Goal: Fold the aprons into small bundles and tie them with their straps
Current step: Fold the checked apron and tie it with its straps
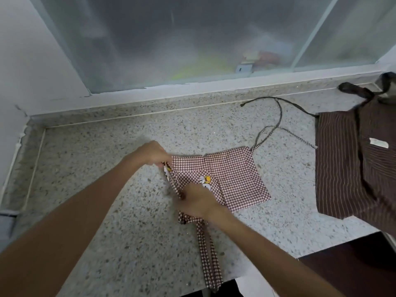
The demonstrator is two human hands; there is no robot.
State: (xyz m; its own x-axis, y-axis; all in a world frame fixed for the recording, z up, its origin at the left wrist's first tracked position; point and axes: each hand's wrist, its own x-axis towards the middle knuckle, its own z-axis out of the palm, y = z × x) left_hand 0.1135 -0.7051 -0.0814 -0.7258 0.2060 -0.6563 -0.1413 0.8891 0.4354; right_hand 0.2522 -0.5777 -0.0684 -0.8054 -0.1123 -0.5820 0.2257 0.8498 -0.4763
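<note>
A brown-and-white checked apron (231, 179) lies partly folded on the speckled stone counter (96, 179). It has a small yellow-and-white picture near its middle. My left hand (153, 154) pinches its far left corner. My right hand (198, 201) grips the near left edge of the folded cloth. A wide checked strap (209, 256) runs toward me and hangs over the counter's front edge. Thin checked ties (267, 133) trail off the apron's far right corner. A second apron (351, 168), dark brown with thin pale stripes, lies flat at the right.
A frosted sliding window (192, 39) stands behind the counter, with a raised stone sill (150, 101) along its foot. A white wall (27, 61) closes the left side. The striped apron's dark ties (276, 99) lie across the back of the counter.
</note>
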